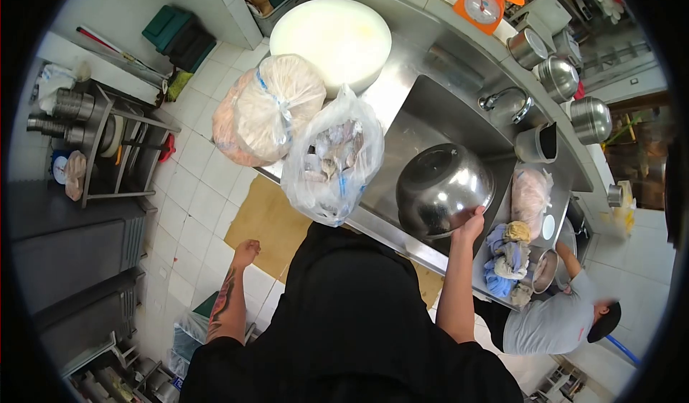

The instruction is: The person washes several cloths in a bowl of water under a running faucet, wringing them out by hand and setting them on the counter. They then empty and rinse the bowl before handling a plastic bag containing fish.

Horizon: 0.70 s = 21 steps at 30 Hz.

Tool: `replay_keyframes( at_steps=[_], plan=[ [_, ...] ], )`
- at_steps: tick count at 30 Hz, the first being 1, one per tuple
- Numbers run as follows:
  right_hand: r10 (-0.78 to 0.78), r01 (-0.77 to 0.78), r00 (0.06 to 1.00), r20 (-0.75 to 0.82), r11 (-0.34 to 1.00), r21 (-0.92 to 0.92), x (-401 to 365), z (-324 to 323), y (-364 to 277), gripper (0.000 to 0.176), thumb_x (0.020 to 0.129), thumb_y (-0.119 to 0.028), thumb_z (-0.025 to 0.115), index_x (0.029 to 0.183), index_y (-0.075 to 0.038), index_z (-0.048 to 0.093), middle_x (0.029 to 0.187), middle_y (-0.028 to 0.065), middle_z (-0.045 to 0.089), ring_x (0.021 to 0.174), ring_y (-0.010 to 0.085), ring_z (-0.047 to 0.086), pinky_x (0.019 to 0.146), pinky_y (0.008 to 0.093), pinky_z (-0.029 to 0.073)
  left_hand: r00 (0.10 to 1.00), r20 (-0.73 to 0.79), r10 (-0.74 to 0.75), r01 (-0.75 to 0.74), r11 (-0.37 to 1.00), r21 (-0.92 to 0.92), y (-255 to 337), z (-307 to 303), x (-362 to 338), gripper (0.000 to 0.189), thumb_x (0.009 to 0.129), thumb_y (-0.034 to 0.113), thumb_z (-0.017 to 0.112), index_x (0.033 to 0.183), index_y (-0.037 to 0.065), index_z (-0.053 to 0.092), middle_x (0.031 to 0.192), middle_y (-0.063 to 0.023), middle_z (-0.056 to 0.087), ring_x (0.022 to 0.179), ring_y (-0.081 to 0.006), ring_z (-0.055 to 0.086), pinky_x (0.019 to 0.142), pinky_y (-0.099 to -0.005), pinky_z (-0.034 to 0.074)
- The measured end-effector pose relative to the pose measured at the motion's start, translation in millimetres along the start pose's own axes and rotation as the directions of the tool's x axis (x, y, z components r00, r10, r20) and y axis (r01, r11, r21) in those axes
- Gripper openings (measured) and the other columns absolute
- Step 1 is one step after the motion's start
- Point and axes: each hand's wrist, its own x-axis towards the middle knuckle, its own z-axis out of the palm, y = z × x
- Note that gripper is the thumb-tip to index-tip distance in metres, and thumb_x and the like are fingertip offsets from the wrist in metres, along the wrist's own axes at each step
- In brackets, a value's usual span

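Observation:
My right hand [470, 223] grips the rim of a large shiny steel mixing bowl [441, 188]. The bowl is tipped so its outer base faces up, over the steel sink [423, 116]. Away from the counter, my left hand [247, 252] hangs low at my side above the floor, its fingers curled in with nothing visible in them. In front of me a clear plastic bag [334, 159] of greyish pieces, perhaps seafood, sits at the counter's edge. Beside it are tied bags [280, 101] of pale pinkish contents.
A big white round tub [330, 40] stands behind the bags. The faucet [506, 105] is at the sink's back. On the right lie a bag of pink meat [531, 198] and rags [508, 256]; a co-worker [552, 320] reaches into a basin there. An orange scale [479, 7] stands on the ledge.

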Motion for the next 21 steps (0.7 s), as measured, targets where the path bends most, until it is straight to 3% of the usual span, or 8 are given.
replay_keyframes(
  at_steps=[6,8,10,12,13,18,20,21],
  plan=[
    [0.167,-0.171,0.965,0.203,0.985,-0.002,10,8,-2,0.036,0.106,-0.044,0.054,0.085,-0.016,0.063,0.083,-0.0044,0.059,0.075,0.0131,0.056,0.074,0.0343,0.049,1.000,-0.015,0.005,-0.006,0.999,-0.052,18,19,-5,0.029,0.103,0.021,0.059,0.110,-0.005,0.067,0.090,-0.0103,0.070,0.077,-0.0169,0.065,0.069,-0.0305,0.053],
    [0.165,-0.143,0.929,0.330,0.986,-0.090,17,12,2,0.038,0.102,-0.050,0.059,0.088,-0.015,0.065,0.082,-0.0046,0.057,0.075,0.0134,0.055,0.073,0.0336,0.049,1.000,-0.027,0.009,-0.010,0.999,-0.052,12,26,-6,0.027,0.102,0.020,0.059,0.109,-0.005,0.067,0.089,-0.0104,0.070,0.076,-0.0170,0.065,0.069,-0.0307,0.053],
    [0.206,-0.141,0.930,0.303,0.964,-0.224,-13,23,-15,0.035,0.096,-0.046,0.071,0.094,-0.011,0.068,0.087,-0.0018,0.063,0.083,0.0142,0.061,0.078,0.0324,0.050,0.999,0.027,0.047,-0.046,0.998,-0.044,-13,29,-1,0.025,0.101,0.018,0.058,0.107,-0.005,0.067,0.088,-0.0100,0.070,0.077,-0.0175,0.065,0.070,-0.0310,0.053],
    [0.112,0.084,0.874,0.473,0.923,-0.375,-30,32,-23,0.036,0.091,-0.035,0.080,0.104,-0.003,0.070,0.099,0.0046,0.070,0.094,0.0155,0.065,0.081,0.0326,0.051,0.999,0.035,0.021,-0.021,1.000,0.001,-10,35,-9,0.025,0.101,0.017,0.058,0.107,-0.005,0.067,0.087,-0.0099,0.069,0.077,-0.0177,0.065,0.069,-0.0311,0.053],
    [0.152,0.087,0.842,0.518,0.909,-0.408,-21,29,-22,0.036,0.087,-0.023,0.083,0.111,0.002,0.071,0.108,0.0096,0.072,0.096,0.0158,0.067,0.080,0.0331,0.052,0.999,0.039,-0.005,0.003,0.999,0.039,-7,38,-12,0.024,0.100,0.016,0.058,0.106,-0.005,0.067,0.087,-0.0098,0.069,0.077,-0.0179,0.065,0.068,-0.0312,0.053],
    [0.156,0.307,0.741,0.653,0.785,-0.537,-24,42,-26,0.022,0.086,-0.016,0.081,0.099,0.001,0.075,0.090,0.0037,0.074,0.077,0.0117,0.066,0.070,0.0292,0.051,0.997,0.036,-0.071,0.070,0.997,0.022,10,43,-33,0.026,0.101,0.018,0.058,0.109,-0.006,0.067,0.090,-0.0107,0.070,0.079,-0.0178,0.067,0.070,-0.0306,0.055],
    [0.217,0.507,0.678,0.703,0.555,-0.660,-12,40,-8,0.019,0.084,-0.016,0.082,0.093,0.001,0.076,0.085,0.0026,0.073,0.075,0.0090,0.063,0.067,0.0293,0.050,0.997,0.034,-0.072,0.072,0.997,0.018,9,42,-37,0.027,0.102,0.019,0.058,0.110,-0.006,0.067,0.091,-0.0112,0.071,0.080,-0.0179,0.068,0.071,-0.0304,0.056],
    [0.207,0.619,0.657,0.724,0.399,-0.676,-15,41,-3,0.022,0.083,-0.022,0.082,0.087,-0.001,0.075,0.079,0.0068,0.074,0.070,0.0164,0.067,0.065,0.0350,0.052,0.998,0.027,-0.061,0.061,0.998,0.017,4,40,-37,0.028,0.103,0.021,0.059,0.111,-0.005,0.067,0.093,-0.0116,0.071,0.082,-0.0181,0.068,0.072,-0.0306,0.057]
  ],
)
